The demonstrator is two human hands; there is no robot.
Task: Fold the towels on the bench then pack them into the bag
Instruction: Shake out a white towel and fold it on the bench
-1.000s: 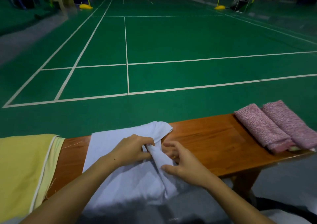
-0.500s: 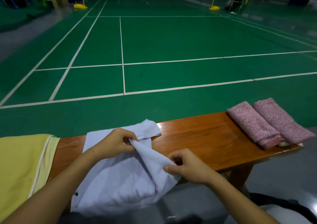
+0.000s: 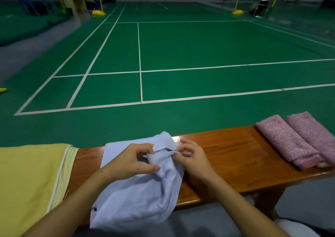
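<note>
2 pink towels (image 3: 297,142) folded, far right on bench (image 3: 226,157). L hand (image 3: 130,162) + R hand (image 3: 192,157) pinch blue towel (image 3: 137,191), still messy. Yellow towel (image 3: 30,182) left. No bag seen.

right hand (image 3: 190,157) moves up from worktop edge to meet left hand (image 3: 132,161) | both now pinch blue towel (image 3: 137,191) fold, seemingly tauter

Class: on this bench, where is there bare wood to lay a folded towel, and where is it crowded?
The widest bare stretch of bench lies between the right hand and the pink folded towels. A narrow strip shows between the yellow towel and the light blue towel. The middle is crowded: the left hand and the right hand pinch the blue towel.
</note>
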